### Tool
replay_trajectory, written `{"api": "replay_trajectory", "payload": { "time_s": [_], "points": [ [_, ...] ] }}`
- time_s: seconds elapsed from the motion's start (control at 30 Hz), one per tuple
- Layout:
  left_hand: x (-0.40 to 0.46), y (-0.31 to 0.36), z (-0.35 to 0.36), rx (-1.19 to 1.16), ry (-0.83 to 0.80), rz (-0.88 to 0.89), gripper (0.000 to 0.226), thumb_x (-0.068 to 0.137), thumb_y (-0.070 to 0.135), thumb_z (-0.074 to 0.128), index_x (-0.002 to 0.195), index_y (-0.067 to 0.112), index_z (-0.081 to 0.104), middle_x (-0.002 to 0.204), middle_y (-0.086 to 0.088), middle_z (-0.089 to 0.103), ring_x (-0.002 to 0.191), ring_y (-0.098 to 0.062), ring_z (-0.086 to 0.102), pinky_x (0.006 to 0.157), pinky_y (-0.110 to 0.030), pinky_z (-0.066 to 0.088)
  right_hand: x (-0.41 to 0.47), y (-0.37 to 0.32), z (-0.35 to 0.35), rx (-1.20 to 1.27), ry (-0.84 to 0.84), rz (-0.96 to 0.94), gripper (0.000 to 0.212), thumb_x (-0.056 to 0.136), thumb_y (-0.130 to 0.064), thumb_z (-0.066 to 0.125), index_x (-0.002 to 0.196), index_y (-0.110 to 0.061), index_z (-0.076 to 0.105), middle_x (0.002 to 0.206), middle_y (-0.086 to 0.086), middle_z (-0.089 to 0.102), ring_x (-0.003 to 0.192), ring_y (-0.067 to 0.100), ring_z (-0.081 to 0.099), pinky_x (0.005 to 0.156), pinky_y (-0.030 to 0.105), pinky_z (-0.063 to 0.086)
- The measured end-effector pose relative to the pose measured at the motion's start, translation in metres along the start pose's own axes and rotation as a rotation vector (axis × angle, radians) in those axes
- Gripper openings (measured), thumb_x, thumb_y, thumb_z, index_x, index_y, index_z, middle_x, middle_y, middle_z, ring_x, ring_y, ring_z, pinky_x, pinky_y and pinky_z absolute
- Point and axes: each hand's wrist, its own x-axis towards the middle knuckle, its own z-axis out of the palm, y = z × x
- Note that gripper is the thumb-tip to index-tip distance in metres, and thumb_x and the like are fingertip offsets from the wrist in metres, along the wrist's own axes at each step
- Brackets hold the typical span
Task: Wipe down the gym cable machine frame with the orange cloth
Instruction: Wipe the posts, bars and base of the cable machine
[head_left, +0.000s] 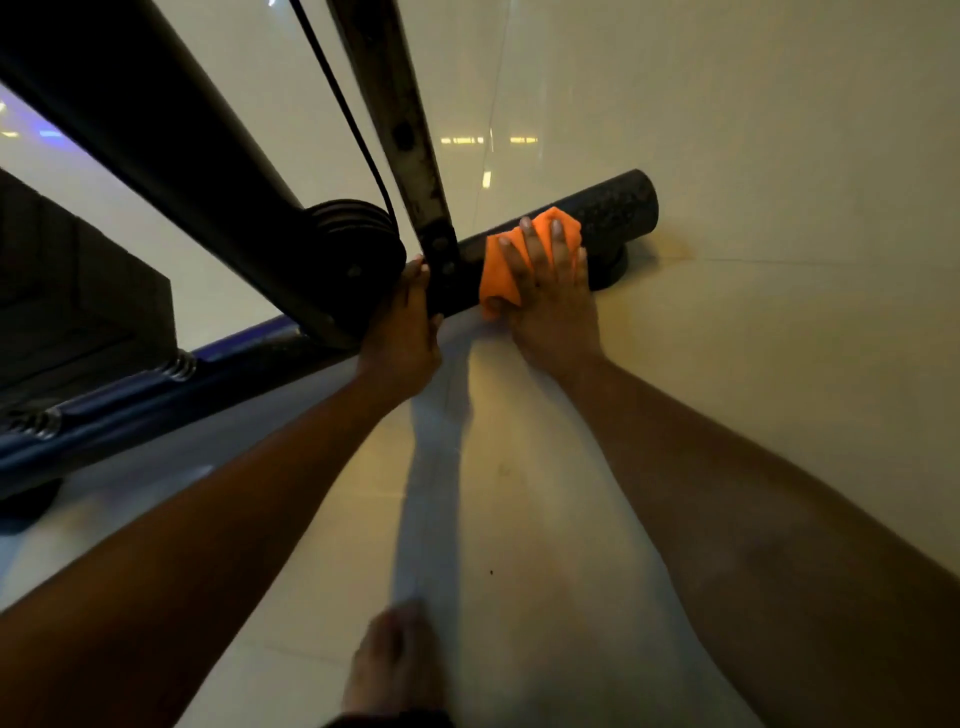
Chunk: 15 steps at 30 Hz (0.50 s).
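Gym machine frame (171, 156) takes up the whole upper left of the frame, thick dark post slanting down to a low base bar (613, 210) that runs toward the right center and ends in a round open tube end sitting on a small dark foot. A thinner scuffed flat bar (400, 124) with holes drops from the top center to the same joint, and a black cable (343, 109) runs down alongside it to a grooved pulley (358, 234). A blue padded rail (156, 395) heads off to the lower left. Floor (779, 338) is pale glossy tile. Left hand (408, 332) is wrapped around the joint where the bars meet, fingers curled on it. Right hand (550, 296) lies flat on top of the orange cloth (519, 260), fingers spread and pressing it down on the base bar, just right of the joint. A bare foot (397, 665) shows at the bottom center.
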Motion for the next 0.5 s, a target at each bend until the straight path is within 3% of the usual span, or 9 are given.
{"api": "replay_trajectory", "payload": {
  "time_s": [0.07,0.17,0.23,0.37,0.5],
  "points": [
    [-0.001,0.006,-0.001,-0.017,-0.001,-0.052,0.064,0.105,0.019,0.060,0.163,0.008,0.034,0.159,-0.018,0.042,0.141,-0.037,0.047,0.117,-0.054,0.043,0.009,-0.008,-0.007,0.057,-0.018,0.086,0.084,0.108,-0.069,0.039,0.173,-0.017,0.022,0.179,0.018,0.017,0.164,0.050,0.008,0.130,0.068,0.012],
    [0.000,0.007,0.005,-0.079,0.072,-0.083,0.062,0.109,0.029,0.057,0.163,0.011,0.033,0.157,-0.014,0.043,0.143,-0.031,0.045,0.120,-0.045,0.040,0.019,-0.018,-0.007,0.065,0.018,0.116,0.086,0.108,-0.075,0.029,0.172,-0.018,0.028,0.177,0.022,0.020,0.163,0.055,0.010,0.130,0.069,0.010],
    [-0.002,0.008,0.013,-0.109,0.133,-0.103,0.064,0.109,0.033,0.059,0.162,0.011,0.033,0.157,-0.014,0.044,0.144,-0.029,0.045,0.121,-0.041,0.038,0.016,-0.002,0.002,0.009,0.060,0.031,0.085,0.107,-0.075,0.038,0.172,-0.022,0.027,0.177,0.021,0.022,0.163,0.054,0.012,0.130,0.069,0.010],
    [0.001,0.006,0.032,-0.076,0.238,-0.135,0.072,0.105,0.042,0.068,0.160,0.007,0.036,0.160,-0.014,0.043,0.149,-0.032,0.042,0.123,-0.051,0.036,0.033,0.047,0.004,-0.064,0.125,-0.251,0.083,0.103,-0.071,0.054,0.169,-0.023,0.036,0.171,0.020,0.038,0.159,0.053,0.027,0.127,0.072,0.019],
    [0.007,0.012,0.048,0.042,0.328,-0.192,0.082,0.105,0.054,0.065,0.161,0.003,0.034,0.163,-0.020,0.042,0.153,-0.039,0.038,0.128,-0.052,0.028,0.045,0.025,0.008,-0.041,0.111,-0.160,0.080,0.103,-0.077,0.049,0.163,-0.023,0.049,0.165,0.018,0.047,0.155,0.055,0.033,0.124,0.076,0.021]
  ]
}}
